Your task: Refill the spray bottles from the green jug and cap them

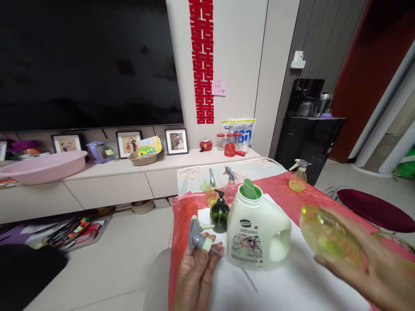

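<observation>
A large dark screen (87,60) fills the pale wall above a long cream cabinet (129,172); grey floor tiles (106,268); a black cabinet (308,138) stands right.

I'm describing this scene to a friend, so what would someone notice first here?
Probably the big white detergent jug with its green cap, standing mid-table on the red cloth. The right hand holds a yellow-green bottle beside it; the left hand grips a grey spray head. Behind hangs a red paper decoration on the wall.
</observation>
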Tool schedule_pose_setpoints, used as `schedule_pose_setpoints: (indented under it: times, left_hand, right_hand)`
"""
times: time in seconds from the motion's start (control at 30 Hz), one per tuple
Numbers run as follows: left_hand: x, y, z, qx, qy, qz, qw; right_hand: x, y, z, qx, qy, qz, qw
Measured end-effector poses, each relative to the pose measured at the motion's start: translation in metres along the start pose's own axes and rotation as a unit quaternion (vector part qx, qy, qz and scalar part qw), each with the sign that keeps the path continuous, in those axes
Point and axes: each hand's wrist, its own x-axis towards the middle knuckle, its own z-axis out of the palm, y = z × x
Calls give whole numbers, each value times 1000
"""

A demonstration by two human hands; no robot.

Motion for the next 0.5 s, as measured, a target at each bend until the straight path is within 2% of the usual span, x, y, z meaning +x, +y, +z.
schedule_pose_setpoints:
  times: [0.07,0.1,0.2,0.5]
  left_hand:
    - [0,-20,-3,15,-15,-16,1000]
    - [-1,-28,-5,20,-13,-14,1000]
    - [-2,-42,-8,35,8,6,999]
    - [2,-49,-15,55,-1,21,998]
  right_hand:
    - [43,-9,-12,-40,12,-51,998]
    - [61,-14,-16,-46,38,-80,995]
    - [98,-22,-22,-75,43,-142,986]
    - [137,-33,-30,-149,50,-233,960]
